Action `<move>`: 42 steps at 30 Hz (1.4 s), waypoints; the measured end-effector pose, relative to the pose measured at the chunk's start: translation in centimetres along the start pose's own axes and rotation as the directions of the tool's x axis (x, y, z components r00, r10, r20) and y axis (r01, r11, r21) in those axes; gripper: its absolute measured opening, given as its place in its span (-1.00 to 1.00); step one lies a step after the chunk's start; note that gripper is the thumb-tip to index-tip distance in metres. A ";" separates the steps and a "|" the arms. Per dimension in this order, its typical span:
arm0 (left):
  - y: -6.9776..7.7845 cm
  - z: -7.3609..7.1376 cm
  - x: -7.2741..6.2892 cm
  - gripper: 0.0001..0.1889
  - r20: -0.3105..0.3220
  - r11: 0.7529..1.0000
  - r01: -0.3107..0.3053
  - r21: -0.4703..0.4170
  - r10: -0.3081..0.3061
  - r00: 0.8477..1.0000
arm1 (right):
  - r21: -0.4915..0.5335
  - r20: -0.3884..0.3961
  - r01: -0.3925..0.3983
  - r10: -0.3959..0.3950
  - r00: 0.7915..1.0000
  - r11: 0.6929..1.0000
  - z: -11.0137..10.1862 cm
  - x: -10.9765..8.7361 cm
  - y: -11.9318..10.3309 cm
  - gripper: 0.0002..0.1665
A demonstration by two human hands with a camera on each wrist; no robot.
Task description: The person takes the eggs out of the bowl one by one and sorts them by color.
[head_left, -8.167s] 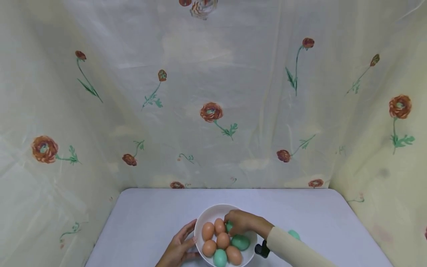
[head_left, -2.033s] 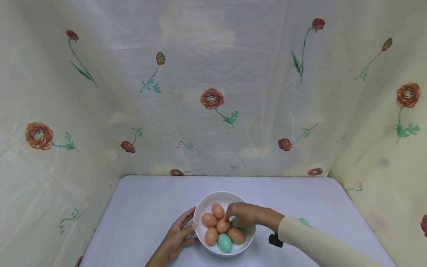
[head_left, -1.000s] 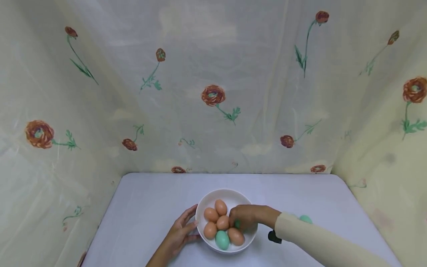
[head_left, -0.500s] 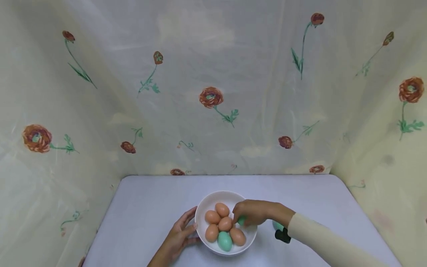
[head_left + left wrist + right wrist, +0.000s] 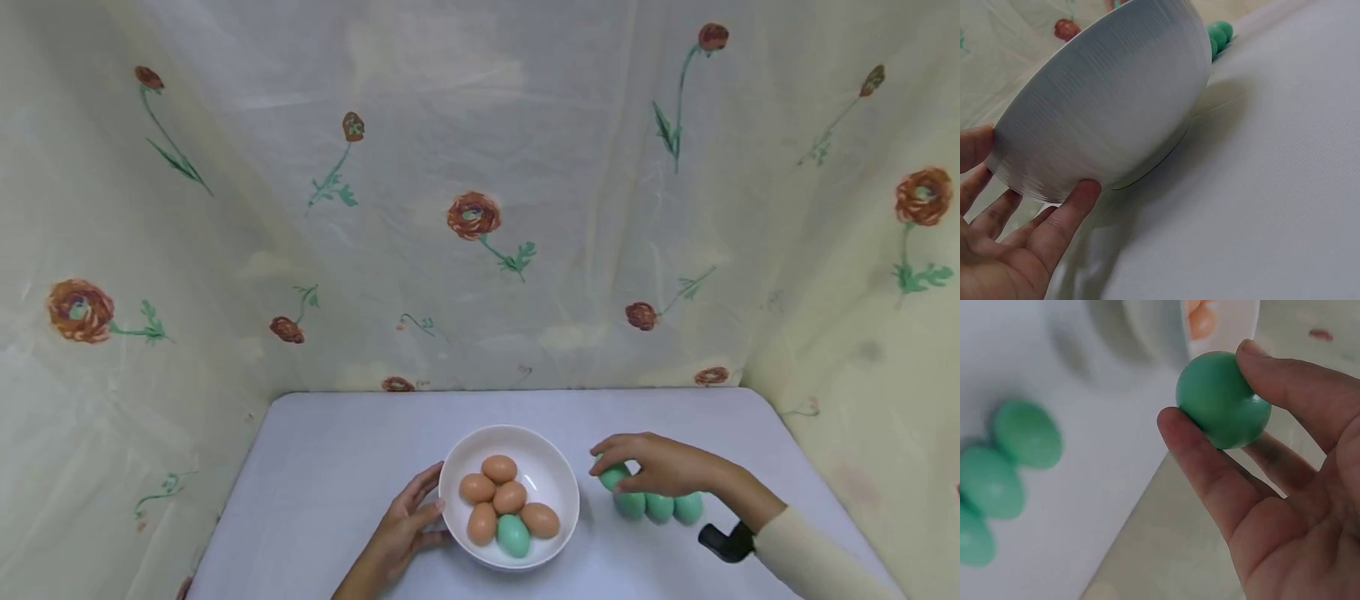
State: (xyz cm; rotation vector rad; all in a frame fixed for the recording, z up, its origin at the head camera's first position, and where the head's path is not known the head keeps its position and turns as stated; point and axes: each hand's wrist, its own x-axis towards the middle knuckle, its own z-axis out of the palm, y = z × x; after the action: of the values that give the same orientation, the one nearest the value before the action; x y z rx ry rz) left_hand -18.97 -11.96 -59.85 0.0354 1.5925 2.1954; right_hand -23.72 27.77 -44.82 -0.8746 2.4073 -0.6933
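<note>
A white bowl (image 5: 553,477) stands on the table, with several brown eggs (image 5: 510,497) and one green egg (image 5: 513,536) inside. My left hand (image 5: 397,527) holds the bowl's left side; in the left wrist view the thumb is near the rim and the fingers (image 5: 1066,219) rest against the outer wall. To the bowl's right, my right hand (image 5: 663,465) pinches another green egg (image 5: 1224,400) between thumb and fingers, raised above the table. Three green eggs (image 5: 659,507) lie side by side just below that hand.
A white cloth covers the table (image 5: 352,450). Behind and at both sides hangs a flower-printed curtain (image 5: 420,275). A black strap-like device (image 5: 726,543) is on my right wrist, by the sleeve.
My right hand has lifted a green egg out of the bowl and carried it right, over the green row. My left hand has stayed at the bowl.
</note>
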 end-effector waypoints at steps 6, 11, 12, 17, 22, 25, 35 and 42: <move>-0.1 0.1 -0.1 -0.30 0.000 1.000 0.004 0.003 -0.004 1.000 | -0.014 -0.078 -0.066 0.065 0.995 0.998 0.3 -4.4 3.8 -0.68; -0.1 0.1 0.0 -0.30 0.002 1.000 -0.004 0.006 0.004 1.000 | -0.041 -0.143 -0.132 0.125 0.982 0.990 0.6 -6.9 6.0 -0.65; -0.1 0.2 0.1 -0.29 0.002 1.000 -0.005 0.008 0.005 1.000 | -0.054 -0.159 -0.143 0.133 0.978 0.988 0.6 -7.3 6.4 -0.65; 0.0 0.1 0.1 -0.31 -0.004 1.000 -0.007 0.010 0.007 1.000 | -0.059 -0.232 -0.234 0.215 0.949 0.970 0.6 -8.4 8.8 -0.66; 0.0 0.1 0.2 -0.31 -0.005 1.000 0.002 0.001 -0.002 1.000 | 0.025 -0.238 -0.362 0.357 0.903 0.932 1.7 -8.7 11.1 -0.68; -0.1 0.0 0.1 -0.29 0.001 1.000 -0.001 -0.003 0.001 1.000 | 0.029 -0.226 -0.397 0.393 0.891 0.917 2.3 -8.7 12.1 -0.68; -0.1 0.0 0.2 -0.27 0.005 1.000 -0.015 -0.013 0.015 1.000 | 0.038 -0.244 -0.398 0.395 0.886 0.916 3.3 -8.1 13.5 -0.67; -0.1 0.0 0.1 -0.29 -0.009 1.000 -0.004 -0.012 0.004 1.000 | 0.006 -0.274 -0.368 0.356 0.893 0.930 4.0 -7.7 14.0 -0.68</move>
State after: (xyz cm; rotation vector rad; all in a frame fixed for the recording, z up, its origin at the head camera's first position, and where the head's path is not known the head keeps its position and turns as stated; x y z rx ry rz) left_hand -19.04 -11.90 -59.94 0.0261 1.5853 2.2110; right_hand -22.26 41.20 -54.23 -0.3385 2.7356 -0.6453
